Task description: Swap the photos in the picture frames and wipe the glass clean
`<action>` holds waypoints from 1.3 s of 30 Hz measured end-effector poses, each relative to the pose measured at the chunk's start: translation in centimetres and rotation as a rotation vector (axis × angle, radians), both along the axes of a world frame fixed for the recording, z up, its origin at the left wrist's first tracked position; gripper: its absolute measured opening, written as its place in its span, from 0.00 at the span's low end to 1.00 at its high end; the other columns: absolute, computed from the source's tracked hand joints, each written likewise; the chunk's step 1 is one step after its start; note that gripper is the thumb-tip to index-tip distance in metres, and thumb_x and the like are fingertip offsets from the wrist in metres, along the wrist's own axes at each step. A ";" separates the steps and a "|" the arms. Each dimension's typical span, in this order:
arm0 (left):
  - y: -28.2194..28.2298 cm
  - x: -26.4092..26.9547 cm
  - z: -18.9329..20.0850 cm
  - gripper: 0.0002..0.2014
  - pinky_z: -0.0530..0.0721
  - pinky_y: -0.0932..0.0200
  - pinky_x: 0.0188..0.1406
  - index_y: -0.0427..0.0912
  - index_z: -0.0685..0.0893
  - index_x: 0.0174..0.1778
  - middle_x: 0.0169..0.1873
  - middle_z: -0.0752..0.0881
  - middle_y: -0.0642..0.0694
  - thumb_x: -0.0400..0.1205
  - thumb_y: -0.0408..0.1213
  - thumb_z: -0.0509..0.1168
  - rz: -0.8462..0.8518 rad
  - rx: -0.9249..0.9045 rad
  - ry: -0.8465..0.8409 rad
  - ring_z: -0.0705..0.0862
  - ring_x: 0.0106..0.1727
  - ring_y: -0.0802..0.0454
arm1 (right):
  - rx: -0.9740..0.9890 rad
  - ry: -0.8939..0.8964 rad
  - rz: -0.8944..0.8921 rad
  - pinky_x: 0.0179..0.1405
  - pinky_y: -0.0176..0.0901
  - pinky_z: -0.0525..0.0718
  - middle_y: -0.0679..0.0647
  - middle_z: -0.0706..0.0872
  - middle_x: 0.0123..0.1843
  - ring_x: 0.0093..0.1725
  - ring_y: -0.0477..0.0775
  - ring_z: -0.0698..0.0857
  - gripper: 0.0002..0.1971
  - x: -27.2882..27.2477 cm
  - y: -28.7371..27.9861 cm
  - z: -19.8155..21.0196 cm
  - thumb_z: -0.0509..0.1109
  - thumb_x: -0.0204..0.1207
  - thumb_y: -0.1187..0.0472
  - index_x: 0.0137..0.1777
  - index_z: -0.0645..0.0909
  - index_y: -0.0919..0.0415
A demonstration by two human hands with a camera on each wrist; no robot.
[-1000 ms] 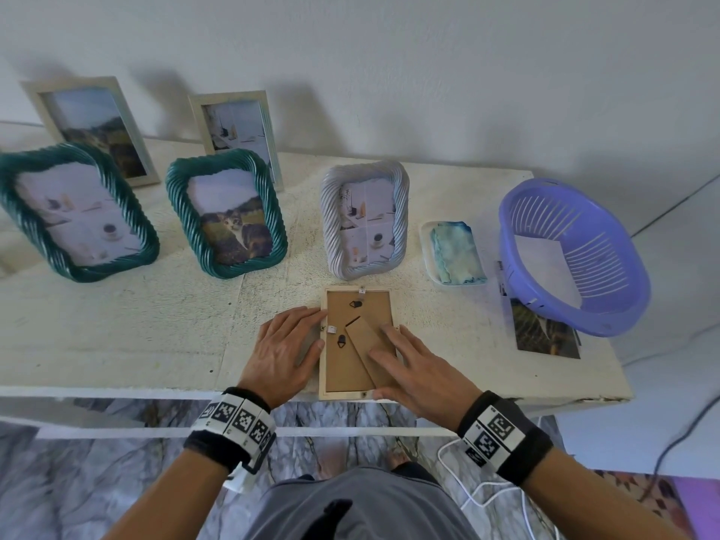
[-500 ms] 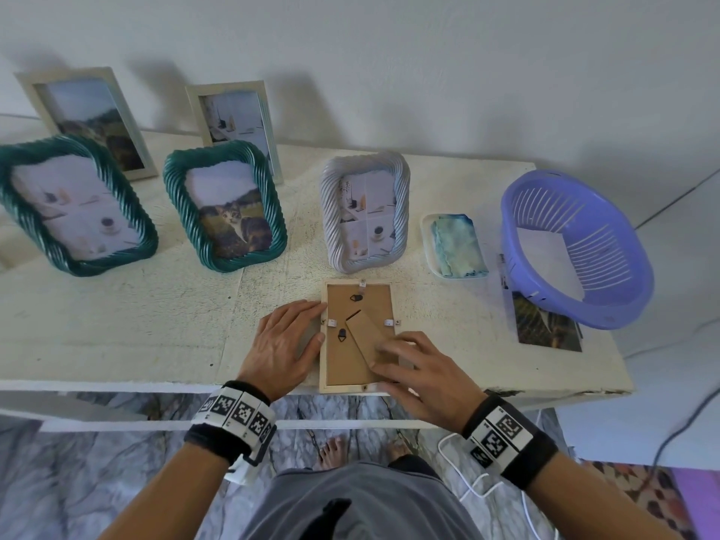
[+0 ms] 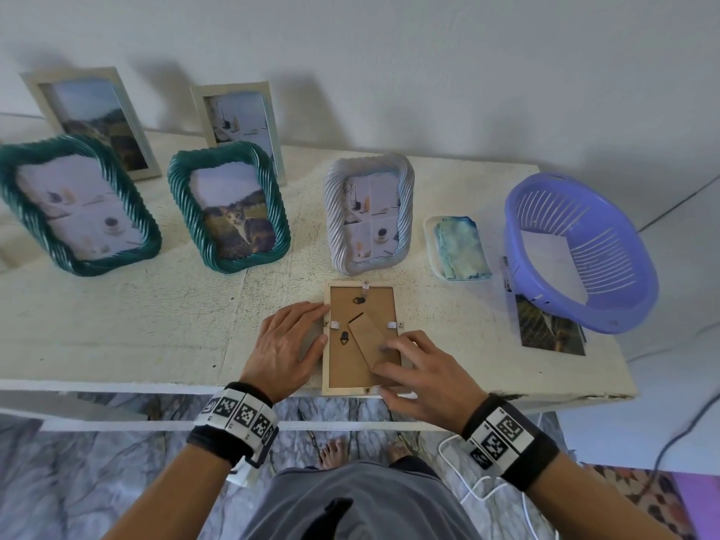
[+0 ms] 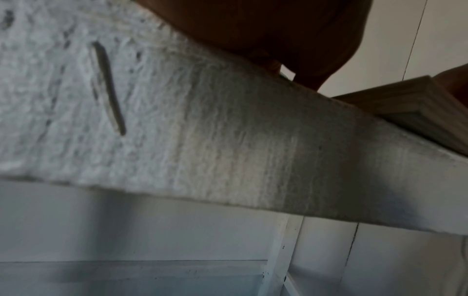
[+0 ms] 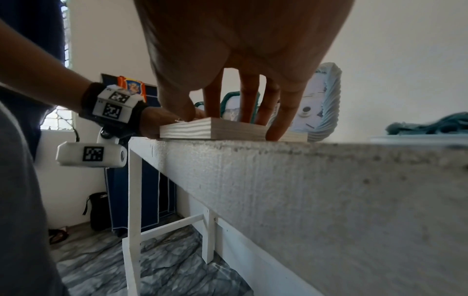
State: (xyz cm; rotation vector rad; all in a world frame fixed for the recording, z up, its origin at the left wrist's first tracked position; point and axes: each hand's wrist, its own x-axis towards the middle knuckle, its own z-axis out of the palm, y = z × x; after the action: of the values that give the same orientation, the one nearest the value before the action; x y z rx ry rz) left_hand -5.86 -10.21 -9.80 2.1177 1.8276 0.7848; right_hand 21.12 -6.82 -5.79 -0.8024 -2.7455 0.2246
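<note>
loose photo [image 3: 547, 329] partly under basket [image 3: 607, 305], frame's [image 3: 364, 337] glass perhaps face-down

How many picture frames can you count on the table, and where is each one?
6. Five stand upright: two plain frames at the back left, two green frames before them, and a grey frame at centre. One wooden frame lies face down under both hands. None looks hidden.
</note>
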 end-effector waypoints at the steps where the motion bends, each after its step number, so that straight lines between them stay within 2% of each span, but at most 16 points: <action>1: 0.0 -0.1 0.0 0.23 0.68 0.53 0.70 0.49 0.76 0.75 0.71 0.78 0.54 0.86 0.52 0.55 0.001 0.001 0.001 0.73 0.73 0.54 | -0.002 -0.004 0.003 0.42 0.44 0.87 0.52 0.82 0.59 0.58 0.58 0.78 0.11 0.1 0.0 0.0 0.71 0.75 0.48 0.53 0.86 0.51; 6: 0.1 0.1 0.2 0.23 0.69 0.53 0.69 0.49 0.76 0.75 0.70 0.79 0.54 0.85 0.51 0.55 0.004 0.006 -0.001 0.74 0.72 0.53 | 0.026 -0.047 0.035 0.45 0.43 0.85 0.54 0.82 0.60 0.58 0.58 0.77 0.13 0.3 0.4 0.1 0.66 0.80 0.45 0.54 0.85 0.51; 9: 0.0 0.2 0.3 0.23 0.69 0.52 0.69 0.49 0.76 0.75 0.70 0.79 0.53 0.86 0.51 0.55 -0.001 0.003 -0.003 0.74 0.72 0.52 | 0.048 -0.072 0.046 0.39 0.42 0.86 0.56 0.81 0.60 0.57 0.58 0.78 0.14 0.1 0.7 0.4 0.63 0.82 0.44 0.54 0.84 0.52; 11: 0.0 0.2 0.3 0.23 0.70 0.51 0.69 0.49 0.76 0.75 0.70 0.79 0.53 0.86 0.51 0.55 0.003 -0.003 -0.001 0.74 0.72 0.52 | 0.072 -0.087 0.047 0.36 0.41 0.86 0.56 0.81 0.59 0.55 0.57 0.79 0.15 -0.2 0.9 0.6 0.63 0.82 0.44 0.54 0.84 0.52; 18: 0.0 0.4 0.7 0.23 0.71 0.50 0.69 0.49 0.76 0.75 0.70 0.79 0.53 0.85 0.52 0.54 0.005 -0.017 0.003 0.74 0.72 0.53 | 0.107 -0.088 -0.002 0.36 0.40 0.86 0.55 0.81 0.56 0.50 0.55 0.80 0.13 -1.0 0.7 0.8 0.65 0.82 0.45 0.56 0.83 0.53; 25: -0.1 0.4 0.9 0.23 0.73 0.48 0.69 0.49 0.76 0.75 0.70 0.79 0.53 0.86 0.52 0.54 0.015 -0.026 0.008 0.75 0.72 0.52 | 0.064 -0.084 -0.084 0.31 0.38 0.85 0.52 0.81 0.56 0.50 0.52 0.79 0.15 -1.6 0.1 0.9 0.63 0.83 0.43 0.53 0.82 0.53; 28: -0.2 0.7 1.3 0.23 0.75 0.45 0.69 0.48 0.75 0.75 0.70 0.80 0.52 0.86 0.51 0.54 0.024 -0.038 -0.014 0.75 0.72 0.52 | 0.010 -0.027 -0.137 0.29 0.38 0.85 0.54 0.79 0.59 0.53 0.53 0.79 0.12 -1.5 -0.4 1.0 0.62 0.83 0.48 0.55 0.81 0.54; 30: -0.5 1.1 1.7 0.25 0.76 0.43 0.68 0.47 0.74 0.76 0.69 0.81 0.50 0.85 0.52 0.52 0.048 -0.070 -0.050 0.75 0.71 0.50 | -0.069 0.039 -0.202 0.33 0.38 0.87 0.56 0.77 0.64 0.59 0.54 0.78 0.12 -1.5 -0.8 1.1 0.60 0.83 0.53 0.60 0.80 0.56; 32: -0.7 1.9 2.5 0.28 0.76 0.45 0.67 0.45 0.73 0.78 0.69 0.82 0.47 0.85 0.54 0.51 0.077 -0.122 -0.113 0.76 0.70 0.47 | -0.148 0.093 -0.285 0.41 0.37 0.86 0.57 0.76 0.68 0.63 0.54 0.77 0.14 -1.6 -1.1 0.9 0.58 0.83 0.56 0.65 0.78 0.56; 34: -0.5 3.1 3.7 0.27 0.74 0.50 0.67 0.45 0.73 0.78 0.69 0.82 0.46 0.86 0.54 0.55 0.122 -0.203 -0.251 0.76 0.70 0.46 | -0.215 0.154 -0.369 0.49 0.37 0.83 0.57 0.76 0.69 0.64 0.54 0.77 0.16 -1.9 -1.3 0.7 0.58 0.83 0.56 0.68 0.77 0.57; 37: 0.1 4.1 5.8 0.21 0.75 0.52 0.67 0.51 0.74 0.77 0.68 0.81 0.48 0.87 0.46 0.62 0.244 -0.355 -0.619 0.78 0.69 0.53 | -0.341 0.275 -0.482 0.56 0.43 0.84 0.56 0.76 0.69 0.62 0.52 0.80 0.20 -2.4 -1.2 1.0 0.56 0.82 0.50 0.69 0.77 0.57; 39: 0.4 4.7 7.3 0.18 0.77 0.53 0.64 0.52 0.76 0.74 0.65 0.82 0.52 0.87 0.45 0.62 0.343 -0.389 -0.895 0.80 0.66 0.55 | -0.415 0.369 -0.517 0.56 0.47 0.86 0.53 0.78 0.66 0.59 0.47 0.81 0.22 -2.5 -0.8 1.2 0.55 0.82 0.48 0.69 0.78 0.58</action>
State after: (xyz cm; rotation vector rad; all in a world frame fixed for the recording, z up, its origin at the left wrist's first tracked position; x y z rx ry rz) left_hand -1.21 -9.76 -2.54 0.9606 1.6272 1.0977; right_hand 18.65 -7.66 -4.56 -1.3817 -2.0871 0.7571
